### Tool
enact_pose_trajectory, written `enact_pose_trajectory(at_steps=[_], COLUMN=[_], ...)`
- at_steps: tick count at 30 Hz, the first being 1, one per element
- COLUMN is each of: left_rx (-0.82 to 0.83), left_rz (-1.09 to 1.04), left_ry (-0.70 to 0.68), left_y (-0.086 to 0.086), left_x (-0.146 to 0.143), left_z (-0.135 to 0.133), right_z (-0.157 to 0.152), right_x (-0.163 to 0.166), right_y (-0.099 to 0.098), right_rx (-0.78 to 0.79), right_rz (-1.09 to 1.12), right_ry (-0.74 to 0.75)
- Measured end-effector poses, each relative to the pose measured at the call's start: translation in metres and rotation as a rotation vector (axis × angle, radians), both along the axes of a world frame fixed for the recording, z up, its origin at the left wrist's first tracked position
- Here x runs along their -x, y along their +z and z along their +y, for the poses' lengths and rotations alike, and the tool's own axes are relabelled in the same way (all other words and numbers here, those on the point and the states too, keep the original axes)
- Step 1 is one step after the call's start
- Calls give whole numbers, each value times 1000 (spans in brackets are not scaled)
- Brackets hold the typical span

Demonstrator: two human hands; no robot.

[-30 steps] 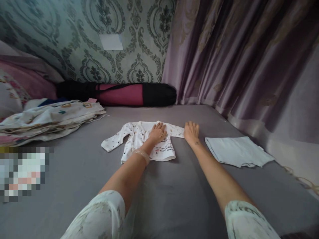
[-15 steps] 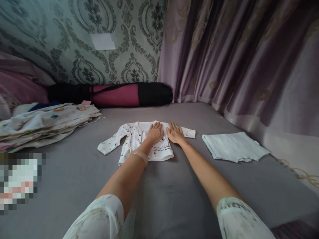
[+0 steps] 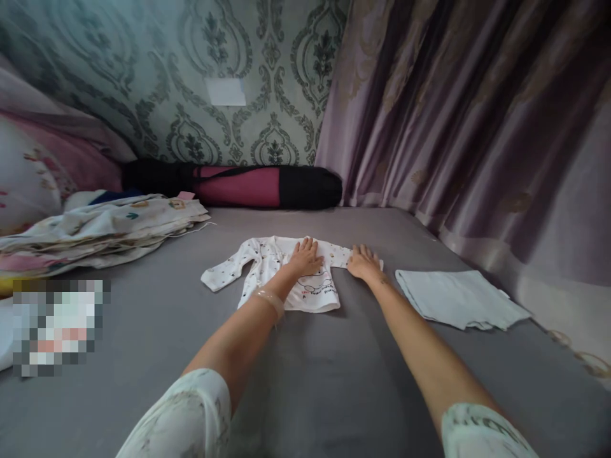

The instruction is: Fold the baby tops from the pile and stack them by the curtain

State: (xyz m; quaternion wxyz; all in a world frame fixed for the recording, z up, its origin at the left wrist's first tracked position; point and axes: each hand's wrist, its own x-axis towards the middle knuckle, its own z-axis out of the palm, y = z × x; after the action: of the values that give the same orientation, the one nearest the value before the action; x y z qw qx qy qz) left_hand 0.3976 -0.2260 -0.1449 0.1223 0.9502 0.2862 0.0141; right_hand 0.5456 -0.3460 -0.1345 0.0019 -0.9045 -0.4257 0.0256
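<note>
A small white baby shirt (image 3: 312, 296) with dark specks and a printed front is spread on the grey bed sheet (image 3: 324, 381). My left hand (image 3: 305, 256) lies flat on its chest, fingers stretched out and pointing away from me. Over the end of the right-hand sleeve rests my right hand (image 3: 364, 261), fingers extended and covering most of the cuff. Bent outward, the left-hand sleeve (image 3: 223, 272) is untouched. A clear bangle (image 3: 268, 301) circles my left wrist.
A folded pale cloth (image 3: 458, 296) lies to the right. Stacked clothes (image 3: 119, 229) are at the left, near a blurred-out item (image 3: 67, 324). A black and maroon long bag (image 3: 238, 186) lies along the wall, and a purple curtain (image 3: 405, 127) hangs at the right.
My right hand has slid rightward from the shirt's chest along the sleeve to its cuff. My left hand stays on the chest. The view has shifted slightly left.
</note>
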Motion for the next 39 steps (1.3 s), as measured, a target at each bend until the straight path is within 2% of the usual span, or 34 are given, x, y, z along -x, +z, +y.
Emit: enact_pose_trajectory(at_steps=[3,7,9,12,17,21,26,28,30,33,35,39], left_rx=[-2,-29,-41,-60,-60,0,-44,-40,-8,62,112,223], left_rz=[-15,-25,-61,-130,-247,-323,-224,-154,-100,-54,-49,-106], left_ry=[-37,-66,-81,-128,-172,-9,471,635,743,788,782,768], left_y=[11,19,19,15,15,26,29,26,24,24,26,26], left_x=[24,69,93,124,161,185,222,236,246,252,252,249], left_z=[-3,-4,-2,5,12,18,46,58,66,69,68,67], right_z=[29,73,91,107,109,107,108,110,113,124,135,153], right_x=[27,73,92,108,112,108,105,112,124,147,161,174], right_y=[9,7,1,-9,-24,-25,-11,-4,3,8,8,-1], right_rx=[-81,-77,-66,-79,-140,-145,-90,-128,-179,-203,-207,-192], right_rz=[-15,132,186,224,122,120,184,128,79,122,148,162], right_ry=[173,320,290,161,102,126,143,201,324,551,647,652])
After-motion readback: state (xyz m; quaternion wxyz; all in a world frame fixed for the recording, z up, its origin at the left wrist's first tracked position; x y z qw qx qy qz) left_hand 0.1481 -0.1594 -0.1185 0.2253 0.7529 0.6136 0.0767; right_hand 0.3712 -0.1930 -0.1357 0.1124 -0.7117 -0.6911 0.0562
